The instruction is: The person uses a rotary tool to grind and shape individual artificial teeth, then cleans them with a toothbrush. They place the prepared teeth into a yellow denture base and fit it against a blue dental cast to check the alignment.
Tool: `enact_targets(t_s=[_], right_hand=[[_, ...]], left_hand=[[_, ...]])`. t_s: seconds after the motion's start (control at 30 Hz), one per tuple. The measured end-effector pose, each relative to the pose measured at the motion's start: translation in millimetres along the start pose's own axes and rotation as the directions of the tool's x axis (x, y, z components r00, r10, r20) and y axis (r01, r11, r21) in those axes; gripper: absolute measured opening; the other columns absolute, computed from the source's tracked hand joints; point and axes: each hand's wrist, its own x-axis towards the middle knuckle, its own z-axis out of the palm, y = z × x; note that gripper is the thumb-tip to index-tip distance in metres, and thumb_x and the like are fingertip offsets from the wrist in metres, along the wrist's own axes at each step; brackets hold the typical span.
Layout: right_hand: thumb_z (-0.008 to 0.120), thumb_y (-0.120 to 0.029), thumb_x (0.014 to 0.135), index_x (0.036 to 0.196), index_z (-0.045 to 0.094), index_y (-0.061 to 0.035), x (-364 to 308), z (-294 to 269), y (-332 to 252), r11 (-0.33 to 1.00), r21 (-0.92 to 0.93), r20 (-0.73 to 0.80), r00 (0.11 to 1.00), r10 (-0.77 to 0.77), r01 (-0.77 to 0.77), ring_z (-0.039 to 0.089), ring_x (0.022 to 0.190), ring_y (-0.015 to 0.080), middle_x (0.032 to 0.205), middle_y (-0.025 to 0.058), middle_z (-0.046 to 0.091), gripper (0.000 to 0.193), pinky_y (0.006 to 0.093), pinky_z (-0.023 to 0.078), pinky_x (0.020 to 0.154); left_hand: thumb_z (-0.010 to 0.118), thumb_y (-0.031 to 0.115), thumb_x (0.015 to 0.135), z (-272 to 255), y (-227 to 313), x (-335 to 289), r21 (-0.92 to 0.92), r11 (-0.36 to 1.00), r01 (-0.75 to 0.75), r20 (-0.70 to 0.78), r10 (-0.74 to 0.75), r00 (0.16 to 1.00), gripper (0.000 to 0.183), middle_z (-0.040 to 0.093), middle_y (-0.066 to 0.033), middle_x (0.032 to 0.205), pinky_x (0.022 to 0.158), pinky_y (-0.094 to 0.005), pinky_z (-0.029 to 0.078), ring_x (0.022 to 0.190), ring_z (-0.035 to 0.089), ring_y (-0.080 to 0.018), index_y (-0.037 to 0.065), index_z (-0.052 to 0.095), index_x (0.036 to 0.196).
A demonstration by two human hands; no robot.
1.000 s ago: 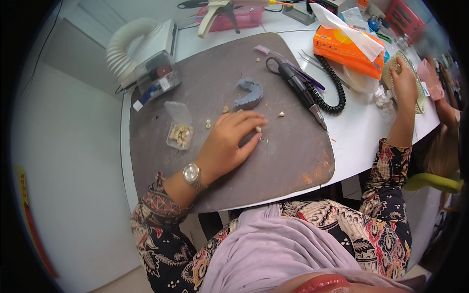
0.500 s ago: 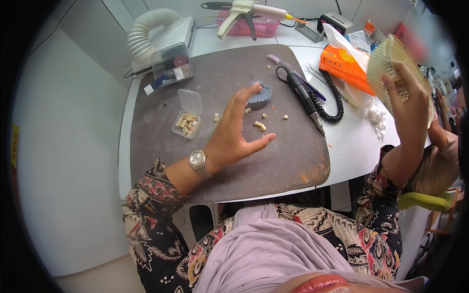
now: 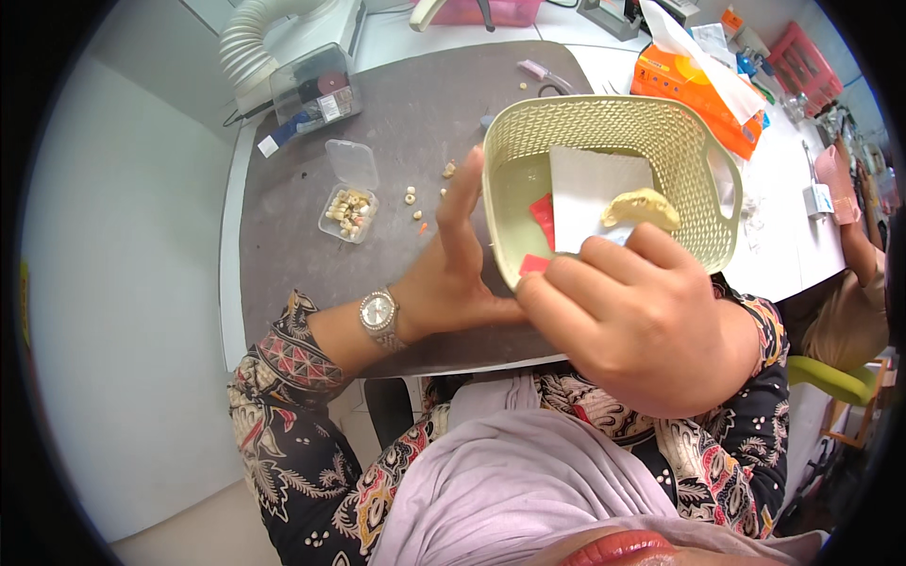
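Observation:
My right hand (image 3: 642, 321) grips the near rim of a pale green woven plastic basket (image 3: 710, 118), its fingers closed over the edge. Inside lie a cream arch-shaped dental cast (image 3: 642, 209), a whitish folded sheet (image 3: 585, 184) and pieces of red sheet material (image 3: 543, 219). Along the basket's left side is my left hand (image 3: 448, 259), fingers and thumb spread apart. Whether it touches the basket I cannot tell. Left of it, a small clear box (image 3: 353, 162) stands open, filled with artificial teeth (image 3: 349, 211). Several loose teeth (image 3: 411, 194) lie on the grey-brown mat (image 3: 293, 203).
A clear box with dark contents (image 3: 321, 90) and a ribbed white hose (image 3: 247, 47) stand at the back left. An orange tissue pack (image 3: 694, 94) is beyond the basket. At the right edge, another person's arm (image 3: 857, 250) rests by the white table.
My right hand has brought the basket from the right over the mat, tilting its inside into view. It now covers most of the grey dental model and the handpiece. My left hand stays spread.

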Motion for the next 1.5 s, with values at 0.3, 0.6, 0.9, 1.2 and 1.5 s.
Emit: enact_targets(t_s=[0.3,0.6,0.9,1.2,1.5], right_hand=[[0.067,-0.012,0.071,0.081,0.057,-0.0043,-8,-25,49,0.934,0.350,0.106,0.994,0.031,-0.067,0.056,0.064,0.0189,0.072,0.0046,0.055,0.017,0.0309,0.041,0.056],[0.063,-0.002,0.069,0.088,0.056,-0.0050,-20,-19,72,0.967,0.170,0.507,0.858,0.077,-0.187,0.059,0.071,0.0289,0.078,0.0082,0.056,0.020,0.0374,0.047,0.056],[0.067,-0.011,0.069,0.087,0.058,-0.0052,-21,5,72,0.992,-0.026,0.583,0.804,0.116,-0.124,0.061,0.073,0.0270,0.079,0.0078,0.059,0.021,0.0357,0.049,0.062],[0.068,-0.010,0.072,0.086,0.057,0.0009,-3,-2,98,0.809,0.527,0.460,0.888,-0.012,-0.261,0.063,0.077,0.0210,0.080,0.0104,0.061,0.022,0.0294,0.052,0.065],[0.063,-0.011,0.083,0.099,0.054,0.0039,-1,-2,101,0.194,0.874,0.437,0.896,0.081,-0.445,0.057,0.078,0.0072,0.082,0.0021,0.057,0.023,0.0202,0.047,0.063]], left_hand=[[0.085,0.014,0.058,4,1,0,-0.085,0.981,-0.177,-0.148,0.163,0.975,0.098,0.028,-0.0252,0.132,0.097,-0.0464,0.037,0.122,0.036,-0.0390,0.022,0.020,0.130],[0.083,0.018,0.060,4,-12,-11,-0.120,0.985,-0.123,-0.071,0.116,0.991,0.095,0.034,-0.0228,0.129,0.095,-0.0437,0.035,0.119,0.039,-0.0343,0.020,0.019,0.130],[0.086,0.015,0.057,-1,-13,-22,-0.015,0.999,-0.041,0.048,0.041,0.998,0.108,0.033,-0.0250,0.128,0.094,-0.0444,0.035,0.118,0.039,-0.0363,0.025,0.010,0.134],[0.086,0.014,0.056,-6,-13,-17,-0.091,0.996,-0.014,0.153,0.028,0.988,0.110,0.033,-0.0232,0.131,0.097,-0.0444,0.035,0.121,0.037,-0.0364,0.026,0.012,0.136],[0.075,0.028,0.066,-6,0,-2,0.091,0.992,-0.090,0.033,0.087,0.996,0.065,0.051,-0.0137,0.113,0.092,-0.0404,0.035,0.106,0.049,-0.0261,0.006,0.043,0.119]])
